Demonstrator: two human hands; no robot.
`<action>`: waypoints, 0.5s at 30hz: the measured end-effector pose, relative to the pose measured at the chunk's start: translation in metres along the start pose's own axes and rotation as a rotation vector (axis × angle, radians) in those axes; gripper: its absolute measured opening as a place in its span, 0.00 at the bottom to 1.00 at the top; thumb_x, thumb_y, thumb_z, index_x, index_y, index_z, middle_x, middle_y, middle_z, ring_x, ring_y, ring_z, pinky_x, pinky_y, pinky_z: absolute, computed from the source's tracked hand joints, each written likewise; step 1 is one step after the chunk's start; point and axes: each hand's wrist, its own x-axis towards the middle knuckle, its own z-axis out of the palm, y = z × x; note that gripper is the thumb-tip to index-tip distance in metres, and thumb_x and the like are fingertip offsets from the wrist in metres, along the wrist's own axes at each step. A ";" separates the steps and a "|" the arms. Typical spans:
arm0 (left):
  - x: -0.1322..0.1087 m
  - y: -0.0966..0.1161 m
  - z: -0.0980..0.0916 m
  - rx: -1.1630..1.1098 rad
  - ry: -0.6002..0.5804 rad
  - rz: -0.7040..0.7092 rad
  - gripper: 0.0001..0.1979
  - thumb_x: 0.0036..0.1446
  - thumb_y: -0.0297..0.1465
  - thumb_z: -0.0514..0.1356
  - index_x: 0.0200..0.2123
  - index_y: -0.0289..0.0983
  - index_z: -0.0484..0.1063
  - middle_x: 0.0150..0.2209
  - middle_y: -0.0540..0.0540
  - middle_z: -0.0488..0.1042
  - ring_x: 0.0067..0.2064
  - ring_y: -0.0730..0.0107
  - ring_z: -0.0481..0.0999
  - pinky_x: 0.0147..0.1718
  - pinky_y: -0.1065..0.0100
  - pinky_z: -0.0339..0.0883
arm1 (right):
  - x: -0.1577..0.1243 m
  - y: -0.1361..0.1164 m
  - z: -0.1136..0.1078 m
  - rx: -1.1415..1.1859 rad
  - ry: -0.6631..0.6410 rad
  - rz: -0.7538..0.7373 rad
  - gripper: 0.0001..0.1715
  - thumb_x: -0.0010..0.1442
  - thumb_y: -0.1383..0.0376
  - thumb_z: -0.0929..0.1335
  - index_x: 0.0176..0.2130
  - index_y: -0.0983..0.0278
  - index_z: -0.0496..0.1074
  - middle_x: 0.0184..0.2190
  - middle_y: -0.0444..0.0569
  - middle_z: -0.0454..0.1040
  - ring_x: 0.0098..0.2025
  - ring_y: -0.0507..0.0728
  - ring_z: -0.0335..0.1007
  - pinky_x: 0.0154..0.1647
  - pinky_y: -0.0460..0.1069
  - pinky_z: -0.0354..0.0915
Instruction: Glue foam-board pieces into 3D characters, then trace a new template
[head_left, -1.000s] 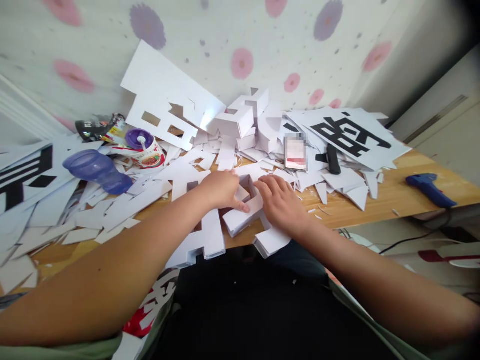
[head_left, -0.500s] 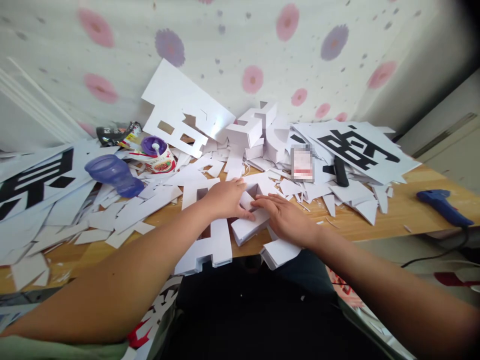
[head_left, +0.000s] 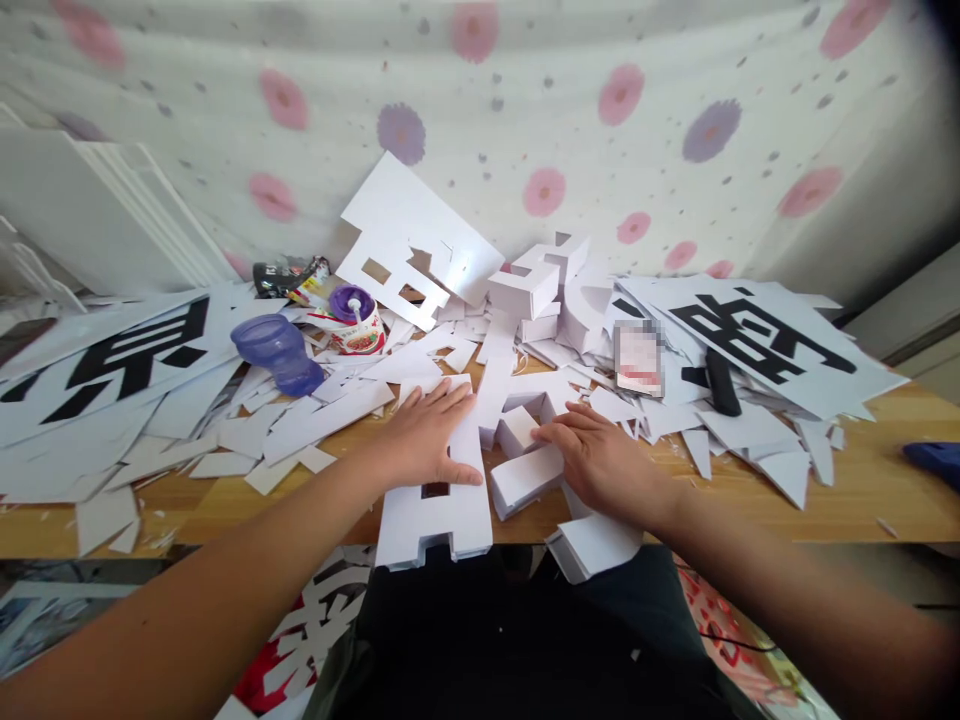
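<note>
In the head view, both bare forearms reached forward from the lower corners and met at the near edge of the wooden table point(head_left: 840, 505). The left hand point(head_left: 426, 440) lay palm down with its fingers spread and straight, pressed flat on the upper part of a white box-built paper character point(head_left: 439, 515). It gripped nothing. The character lay flat, and its lower end jutted over the table edge towards the person's lap. The right hand point(head_left: 604, 462) was also palm down and unclenched, wrist bent slightly inward. Its fingers pointed left and rested on top of a white paper block point(head_left: 525, 480), which lay just beside the character. The thumb could not be seen clearly.

White paper offcuts point(head_left: 315, 420) covered the table around both hands. To the left stood a purple plastic cup point(head_left: 279, 350) and, behind it, a snack tub with a purple lid point(head_left: 354, 322). A cut-out white board point(head_left: 409, 240) leaned against the flowered wall point(head_left: 525, 110). To the right lay a printed sheet with a black character point(head_left: 765, 340), with a black-handled knife point(head_left: 721, 382) touching its near edge. A blue tool point(head_left: 939, 462) sat at the far right, cut off by the frame.
</note>
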 end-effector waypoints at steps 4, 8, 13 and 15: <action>0.002 0.000 0.001 -0.013 -0.001 -0.008 0.58 0.46 0.64 0.57 0.70 0.37 0.43 0.72 0.41 0.37 0.72 0.46 0.34 0.67 0.42 0.34 | 0.044 0.007 -0.008 0.019 -0.082 0.024 0.16 0.59 0.74 0.63 0.45 0.66 0.75 0.35 0.53 0.79 0.41 0.62 0.75 0.47 0.55 0.69; 0.001 0.001 0.000 -0.038 0.003 -0.012 0.60 0.44 0.64 0.59 0.71 0.37 0.42 0.72 0.41 0.38 0.72 0.47 0.34 0.67 0.42 0.33 | 0.080 0.016 0.015 0.072 0.008 0.046 0.24 0.61 0.72 0.64 0.57 0.69 0.67 0.53 0.61 0.75 0.56 0.62 0.71 0.55 0.56 0.66; -0.003 0.000 0.002 -0.110 0.032 -0.010 0.61 0.43 0.63 0.61 0.70 0.36 0.43 0.72 0.40 0.41 0.72 0.49 0.36 0.67 0.45 0.33 | 0.083 0.017 0.046 0.087 0.017 0.046 0.26 0.61 0.72 0.65 0.59 0.75 0.65 0.57 0.65 0.71 0.57 0.63 0.70 0.63 0.59 0.60; -0.001 -0.004 0.000 -0.139 0.107 -0.034 0.52 0.49 0.59 0.60 0.69 0.38 0.49 0.71 0.41 0.48 0.72 0.52 0.43 0.68 0.50 0.38 | 0.081 0.016 0.048 0.098 0.018 0.057 0.26 0.62 0.72 0.64 0.59 0.74 0.65 0.57 0.65 0.71 0.57 0.63 0.70 0.62 0.59 0.61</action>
